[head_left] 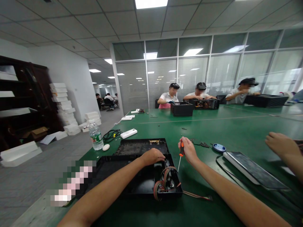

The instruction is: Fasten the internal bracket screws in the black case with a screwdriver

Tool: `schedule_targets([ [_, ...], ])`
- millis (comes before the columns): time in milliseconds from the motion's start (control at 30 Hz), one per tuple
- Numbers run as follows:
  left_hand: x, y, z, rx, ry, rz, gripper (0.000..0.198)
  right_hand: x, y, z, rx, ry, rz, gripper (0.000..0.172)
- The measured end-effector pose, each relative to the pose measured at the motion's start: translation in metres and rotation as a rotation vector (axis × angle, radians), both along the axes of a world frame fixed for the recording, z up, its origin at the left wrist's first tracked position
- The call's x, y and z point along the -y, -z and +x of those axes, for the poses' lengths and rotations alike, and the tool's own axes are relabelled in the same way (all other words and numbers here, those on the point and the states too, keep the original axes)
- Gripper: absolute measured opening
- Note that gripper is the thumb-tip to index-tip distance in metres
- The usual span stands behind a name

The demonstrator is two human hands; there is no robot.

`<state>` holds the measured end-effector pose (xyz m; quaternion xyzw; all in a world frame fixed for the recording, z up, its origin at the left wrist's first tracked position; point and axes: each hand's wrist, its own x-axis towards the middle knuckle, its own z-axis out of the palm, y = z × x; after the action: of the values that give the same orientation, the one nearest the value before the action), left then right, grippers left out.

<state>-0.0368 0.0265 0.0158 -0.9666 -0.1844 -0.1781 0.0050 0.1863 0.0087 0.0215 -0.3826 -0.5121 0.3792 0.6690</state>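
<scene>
A screwdriver (181,150) with an orange and black handle is in my right hand (189,152), fingers wrapped round it. Its thin shaft points down beside the right wall of an open black metal case (139,184). My left hand (152,156) reaches over the case, fingers drawn together at its far right part; what they grip, if anything, is hidden. Striped multi-coloured wires (163,183) loop over the metal parts at the case's right end. One wire bundle (197,196) trails out onto the green table. Behind the case lies a flat black panel (144,147) with a brass-coloured piece.
A water bottle (96,135), a white round object (106,147) and a white power bank (128,133) stand or lie at the left. To the right are a blue round dish (219,148) and a tablet-like device (255,170). Another person's hand (281,145) shows at far right.
</scene>
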Motion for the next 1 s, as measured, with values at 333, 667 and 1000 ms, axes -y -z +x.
schedule_targets([
  [333, 0.003, -0.005, 0.000, 0.021, 0.023, -0.123, 0.014, 0.001, 0.001, 0.002, 0.074, -0.023, -0.008, 0.035],
  [667, 0.005, -0.014, -0.001, 0.067, 0.056, -0.118, 0.010, 0.003, 0.000, 0.001, 0.169, -0.059, 0.014, 0.033],
  [1000, 0.005, -0.013, 0.008, -0.034, 0.118, -0.058, 0.009, 0.007, -0.002, 0.001, 0.229, -0.072, 0.027, 0.031],
])
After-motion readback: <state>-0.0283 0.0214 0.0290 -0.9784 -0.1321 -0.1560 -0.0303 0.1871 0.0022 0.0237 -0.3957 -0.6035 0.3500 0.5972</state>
